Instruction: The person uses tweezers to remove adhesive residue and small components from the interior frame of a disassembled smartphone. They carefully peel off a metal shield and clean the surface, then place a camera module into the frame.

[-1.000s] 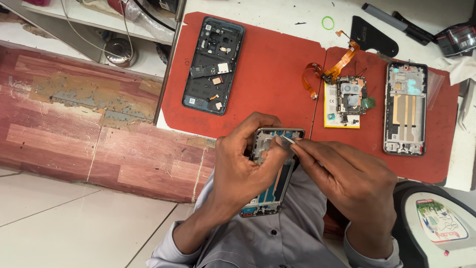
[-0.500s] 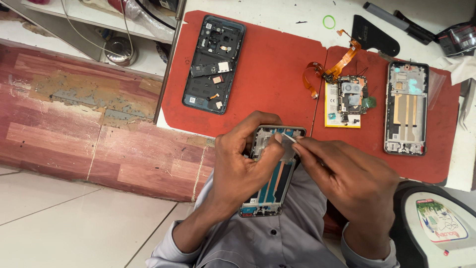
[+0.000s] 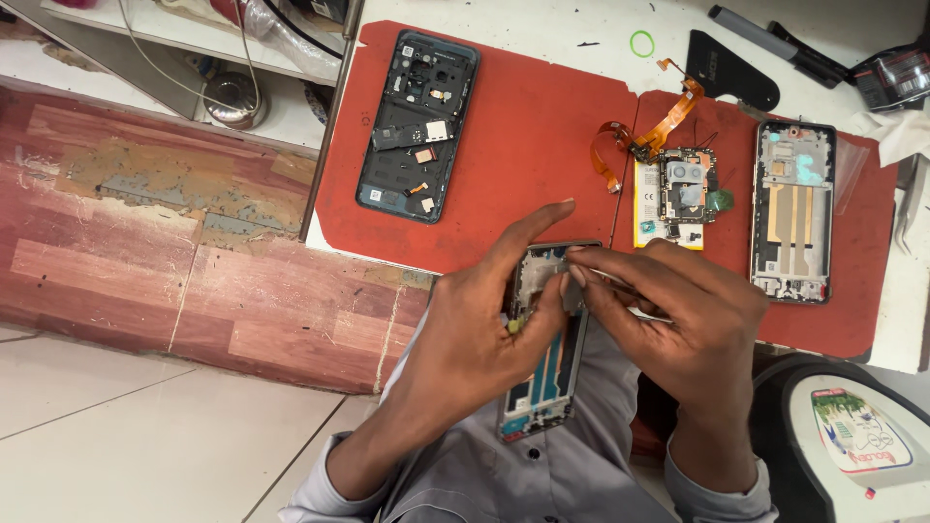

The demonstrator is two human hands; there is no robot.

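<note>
at the far left lies a worn reddish wood-pattern floor (image 3: 145, 242), and above it a shelf (image 3: 194, 39) with loose cables. next comes the white table (image 3: 581, 24) with a red mat (image 3: 523, 145) on it; a dark opened phone back (image 3: 418, 126) rests on the mat's left part, its long axis running away from the person. nearer, over the person's lap, the left hand (image 3: 475, 339) grips a phone frame (image 3: 545, 339), thumb across its face and forefinger stretched past its top edge; the frame's long axis runs roughly from the lap toward the table edge. the right hand (image 3: 678, 329) meets it from the right, its fingers (image 3: 591, 281) pinched closed around a thin metal tool, seemingly tweezers (image 3: 639, 292), whose tip is at the frame's upper part; the tip itself is hidden between the fingertips. so the worked spot lies just left of the right fingers, touching or nearly so, with the left hand bearing the frame. further right on the mat sit a circuit board (image 3: 683, 189) with orange flex cables (image 3: 659, 126), then a second silver phone frame (image 3: 794, 223) lying upright. a small green ring (image 3: 641, 43) and a black pick-shaped tool (image 3: 731, 73) lie on the table beyond.
</note>
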